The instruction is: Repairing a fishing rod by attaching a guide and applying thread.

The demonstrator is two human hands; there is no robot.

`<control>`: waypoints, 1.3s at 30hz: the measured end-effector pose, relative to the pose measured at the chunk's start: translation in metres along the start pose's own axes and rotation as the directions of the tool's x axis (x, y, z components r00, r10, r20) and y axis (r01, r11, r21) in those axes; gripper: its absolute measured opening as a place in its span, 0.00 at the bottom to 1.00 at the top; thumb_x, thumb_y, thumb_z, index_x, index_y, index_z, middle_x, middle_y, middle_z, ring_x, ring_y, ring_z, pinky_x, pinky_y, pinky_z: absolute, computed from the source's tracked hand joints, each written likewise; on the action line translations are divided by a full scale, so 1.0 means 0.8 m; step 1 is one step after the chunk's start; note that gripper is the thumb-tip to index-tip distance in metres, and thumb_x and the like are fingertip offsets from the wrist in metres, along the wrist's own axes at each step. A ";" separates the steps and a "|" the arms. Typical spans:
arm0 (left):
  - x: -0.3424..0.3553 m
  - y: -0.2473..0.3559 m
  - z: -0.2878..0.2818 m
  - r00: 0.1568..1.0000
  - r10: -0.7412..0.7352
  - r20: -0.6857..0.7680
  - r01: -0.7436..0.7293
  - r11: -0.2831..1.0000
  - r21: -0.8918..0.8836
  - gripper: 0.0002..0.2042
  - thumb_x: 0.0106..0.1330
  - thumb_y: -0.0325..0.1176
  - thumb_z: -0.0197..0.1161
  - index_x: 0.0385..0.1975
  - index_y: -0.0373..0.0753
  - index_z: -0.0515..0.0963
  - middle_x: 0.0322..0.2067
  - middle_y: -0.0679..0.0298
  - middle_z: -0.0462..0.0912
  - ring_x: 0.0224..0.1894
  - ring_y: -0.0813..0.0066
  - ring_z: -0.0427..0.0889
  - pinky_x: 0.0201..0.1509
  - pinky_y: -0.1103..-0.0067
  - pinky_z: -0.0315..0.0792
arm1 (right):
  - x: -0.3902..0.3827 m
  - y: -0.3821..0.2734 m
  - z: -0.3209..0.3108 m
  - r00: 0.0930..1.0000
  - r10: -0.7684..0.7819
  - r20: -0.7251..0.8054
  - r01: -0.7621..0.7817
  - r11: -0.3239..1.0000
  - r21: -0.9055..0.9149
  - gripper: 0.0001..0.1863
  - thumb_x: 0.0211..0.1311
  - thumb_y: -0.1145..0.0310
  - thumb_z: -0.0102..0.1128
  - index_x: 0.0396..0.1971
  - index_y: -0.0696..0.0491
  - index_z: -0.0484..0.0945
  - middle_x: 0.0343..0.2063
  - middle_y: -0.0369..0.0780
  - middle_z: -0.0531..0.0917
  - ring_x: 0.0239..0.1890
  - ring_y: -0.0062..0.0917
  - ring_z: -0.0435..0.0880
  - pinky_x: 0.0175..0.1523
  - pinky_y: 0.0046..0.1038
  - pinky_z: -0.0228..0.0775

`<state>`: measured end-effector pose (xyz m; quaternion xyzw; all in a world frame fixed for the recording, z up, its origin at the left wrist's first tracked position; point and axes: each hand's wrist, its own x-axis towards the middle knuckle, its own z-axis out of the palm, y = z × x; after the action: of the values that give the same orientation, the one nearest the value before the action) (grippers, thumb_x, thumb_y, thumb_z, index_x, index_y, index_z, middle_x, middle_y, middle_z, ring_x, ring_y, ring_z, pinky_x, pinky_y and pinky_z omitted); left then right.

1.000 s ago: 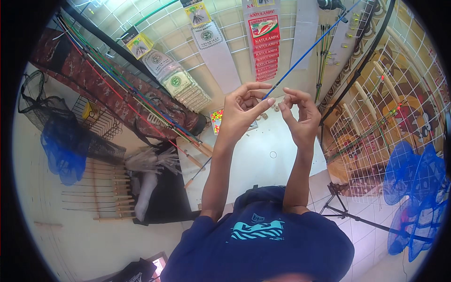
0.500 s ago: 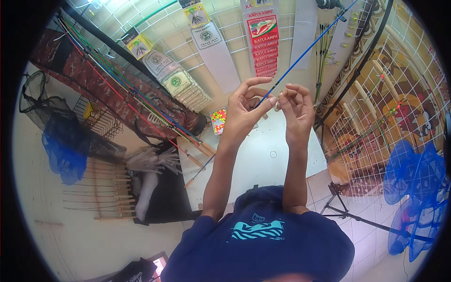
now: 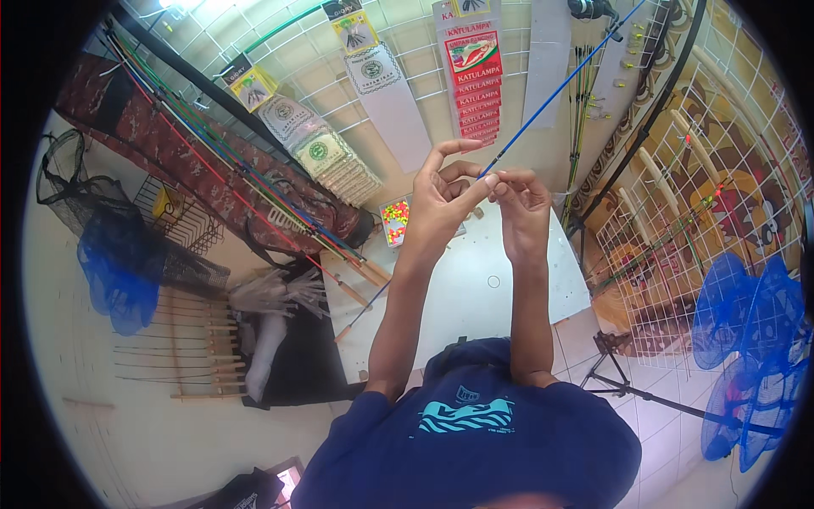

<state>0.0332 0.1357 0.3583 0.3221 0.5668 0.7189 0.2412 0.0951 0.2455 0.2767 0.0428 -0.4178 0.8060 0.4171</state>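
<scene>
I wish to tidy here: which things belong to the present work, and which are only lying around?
In use:
blue rod, held by the left hand; right hand close by

Apparently not in use:
coloured beads
red packets
camouflage bag
blue nets

The rod [image 3: 545, 110] crosses above the table [image 3: 458, 293], with a bag [image 3: 199, 157] left and nets [image 3: 721, 318] right.
</scene>
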 end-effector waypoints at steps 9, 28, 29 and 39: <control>0.002 -0.011 0.001 0.999 0.040 0.013 -0.040 0.998 0.054 0.20 0.62 0.26 0.66 0.53 0.31 0.72 0.38 0.59 0.81 0.40 0.80 0.80 0.43 0.85 0.73 | 0.002 -0.005 0.013 0.996 -0.075 -0.054 0.074 0.997 -0.027 0.07 0.65 0.69 0.62 0.37 0.57 0.77 0.37 0.38 0.81 0.39 0.17 0.76 0.48 0.23 0.67; -0.007 -0.029 0.013 0.953 0.266 -0.147 -0.225 0.943 0.247 0.09 0.62 0.24 0.66 0.41 0.34 0.84 0.33 0.64 0.82 0.30 0.85 0.79 0.31 0.87 0.70 | -0.009 -0.027 0.034 0.923 -0.259 -0.284 0.141 0.916 -0.377 0.12 0.56 0.82 0.66 0.36 0.57 0.71 0.31 0.43 0.85 0.37 0.22 0.85 0.42 0.17 0.72; -0.007 -0.031 0.012 0.946 0.293 -0.139 -0.253 0.936 0.246 0.09 0.62 0.24 0.66 0.42 0.34 0.84 0.33 0.64 0.82 0.30 0.85 0.79 0.31 0.87 0.70 | -0.009 -0.030 0.033 0.935 -0.247 -0.254 0.138 0.913 -0.383 0.12 0.57 0.82 0.66 0.36 0.57 0.70 0.31 0.44 0.85 0.37 0.22 0.85 0.42 0.17 0.73; -0.012 -0.037 0.007 0.972 0.231 -0.044 -0.219 0.958 0.183 0.11 0.61 0.22 0.66 0.44 0.35 0.83 0.29 0.66 0.78 0.28 0.85 0.74 0.31 0.86 0.68 | -0.001 -0.067 0.012 0.990 -0.136 -0.039 0.100 0.867 -0.487 0.20 0.55 0.81 0.67 0.36 0.53 0.62 0.26 0.43 0.86 0.34 0.17 0.84 0.44 0.18 0.71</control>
<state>0.0432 0.1400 0.3287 0.3810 0.5957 0.6985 0.1098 0.1307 0.2540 0.3166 -0.0665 -0.5873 0.6497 0.4780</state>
